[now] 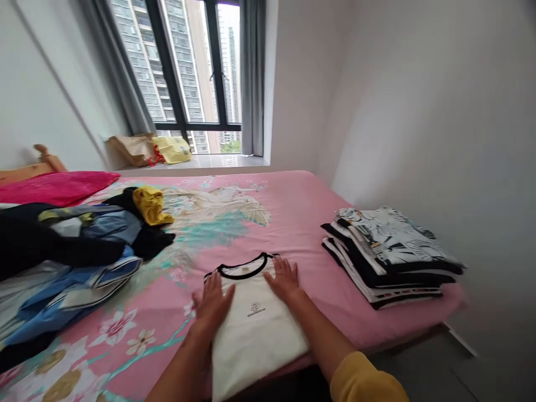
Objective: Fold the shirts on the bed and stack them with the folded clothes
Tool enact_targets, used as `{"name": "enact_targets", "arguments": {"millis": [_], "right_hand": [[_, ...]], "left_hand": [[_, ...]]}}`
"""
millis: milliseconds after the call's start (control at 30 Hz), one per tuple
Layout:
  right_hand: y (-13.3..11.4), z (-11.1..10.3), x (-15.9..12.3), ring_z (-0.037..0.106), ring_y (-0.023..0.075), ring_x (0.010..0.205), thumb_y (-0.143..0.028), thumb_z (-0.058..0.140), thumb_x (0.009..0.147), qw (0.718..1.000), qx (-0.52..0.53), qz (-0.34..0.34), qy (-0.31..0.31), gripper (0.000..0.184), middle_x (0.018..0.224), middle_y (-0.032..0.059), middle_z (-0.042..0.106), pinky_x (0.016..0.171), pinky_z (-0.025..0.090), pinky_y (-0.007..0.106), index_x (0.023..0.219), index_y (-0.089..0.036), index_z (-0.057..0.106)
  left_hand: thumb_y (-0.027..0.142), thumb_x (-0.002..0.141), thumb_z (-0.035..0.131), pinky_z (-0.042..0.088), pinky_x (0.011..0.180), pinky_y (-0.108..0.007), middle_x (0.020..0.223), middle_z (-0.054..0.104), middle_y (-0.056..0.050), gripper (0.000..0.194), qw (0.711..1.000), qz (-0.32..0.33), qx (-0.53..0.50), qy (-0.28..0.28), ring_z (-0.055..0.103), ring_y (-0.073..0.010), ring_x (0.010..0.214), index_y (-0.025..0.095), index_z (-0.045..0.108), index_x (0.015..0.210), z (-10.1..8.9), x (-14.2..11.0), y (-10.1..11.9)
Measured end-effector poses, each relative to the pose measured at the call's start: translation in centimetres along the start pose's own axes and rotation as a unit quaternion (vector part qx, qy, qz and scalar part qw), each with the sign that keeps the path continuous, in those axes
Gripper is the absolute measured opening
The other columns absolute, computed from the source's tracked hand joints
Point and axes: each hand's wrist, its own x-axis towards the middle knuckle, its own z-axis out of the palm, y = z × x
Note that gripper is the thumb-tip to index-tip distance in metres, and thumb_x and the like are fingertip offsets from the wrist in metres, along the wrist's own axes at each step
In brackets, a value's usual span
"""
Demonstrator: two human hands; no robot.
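Note:
A folded white T-shirt (pixel 251 324) with a black collar lies on the pink flowered bed (pixel 268 206) near its front edge. My left hand (pixel 213 304) rests flat on the shirt's left side, fingers stretched out. My right hand (pixel 285 277) lies flat on the shirt's upper right part, fingers spread. Neither hand grips anything.
A stack of folded black-and-white shirts (pixel 389 254) sits at the bed's right edge by the wall. A heap of unfolded clothes (pixel 71 251), black, blue and yellow, covers the left side. A pink pillow (pixel 54 187) lies behind it. Bags (pixel 151 149) stand on the window sill.

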Motion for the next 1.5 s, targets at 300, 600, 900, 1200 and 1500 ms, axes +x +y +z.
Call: {"name": "enact_targets", "arguments": {"millis": [300,600,900,1200,1500], "right_hand": [[0.8,-0.9,0.8,0.002,0.0248,0.141,-0.061,0.033,0.085,0.998,0.028,-0.063,-0.015,0.071,0.154,0.0041,0.016,0.11,-0.005,0.053,0.144,-0.023,0.025],[2.1,-1.7,-6.5,-0.007,0.0221,0.142,-0.063,0.034,0.085,0.99,-0.007,-0.128,-0.054,0.076,0.155,0.0007,0.003,0.111,-0.006,0.052,0.148,-0.024,0.015],[8.0,-1.3,-16.9,0.014,0.024,0.141,-0.049,0.025,0.092,0.998,-0.036,0.002,-0.048,0.064,0.152,0.0068,0.021,0.113,0.011,0.049,0.146,-0.013,0.025],[1.1,-0.7,-16.6,0.001,0.0217,0.142,-0.045,0.031,0.093,0.987,-0.062,-0.147,0.01,0.06,0.154,0.0023,0.013,0.112,-0.006,0.049,0.147,-0.021,0.021],[8.8,3.6,-22.1,0.017,0.0202,0.14,-0.043,0.025,0.093,0.995,-0.062,-0.02,0.078,0.059,0.15,0.0075,0.027,0.114,0.008,0.042,0.143,-0.013,0.03]], "left_hand": [[0.05,0.089,0.025,0.0,0.11,-0.06,0.155,0.009,-0.006,0.068,0.995,0.025,0.078,0.053,0.006,-0.0216,0.143,0.015,0.02,0.147,0.9,0.5,0.4],[0.054,0.086,0.034,-0.002,0.112,-0.055,0.155,0.006,-0.002,0.069,0.99,0.117,0.083,0.018,0.004,-0.0231,0.143,0.022,0.023,0.147,0.2,-7.0,-1.0],[0.042,0.089,0.034,0.009,0.113,-0.052,0.153,0.019,-0.004,0.059,0.996,0.057,0.057,-0.025,0.012,-0.0233,0.142,0.02,0.03,0.144,0.8,-15.9,-5.9],[0.041,0.09,0.038,0.003,0.113,-0.053,0.154,0.013,-0.007,0.059,0.986,0.163,0.031,0.004,0.01,-0.0257,0.142,0.022,0.029,0.145,-0.6,-14.9,0.7],[0.03,0.09,0.035,0.01,0.115,-0.045,0.148,0.034,-0.007,0.053,0.993,0.105,-0.016,0.046,0.025,-0.0227,0.138,0.019,0.036,0.141,2.1,-21.9,-7.6]]}}
